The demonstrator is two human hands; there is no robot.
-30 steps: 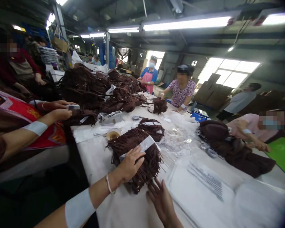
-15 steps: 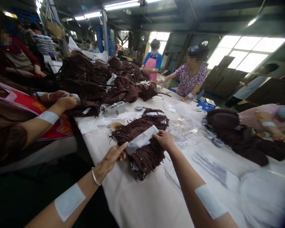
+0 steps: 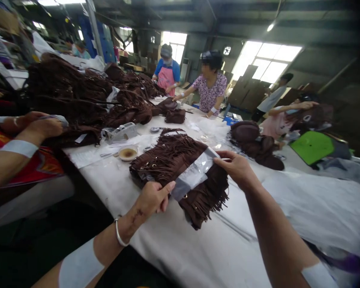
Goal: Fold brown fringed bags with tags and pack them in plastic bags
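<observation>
Brown fringed bags (image 3: 168, 156) lie on the white-covered table in front of me. A translucent plastic strip (image 3: 193, 174) stretches slantwise over them between my hands. My left hand (image 3: 154, 198) pinches its lower left end between thumb and fingers. At the upper right end, my right hand (image 3: 235, 166) grips the strip the same way. Small metal fittings show among the fringes. What lies beneath the strip is partly hidden.
A tape roll (image 3: 128, 153) and a tape dispenser (image 3: 120, 132) lie beyond my left hand. A large pile of brown bags (image 3: 75, 88) fills the far left. Another person's hands (image 3: 45, 126) are at the left. Several people stand around the table; a green piece (image 3: 312, 147) lies right.
My view has turned right. The fringed bags appear tilted and shifted right, with both hands still on the strip. At the right, a person has raised a brown item.
</observation>
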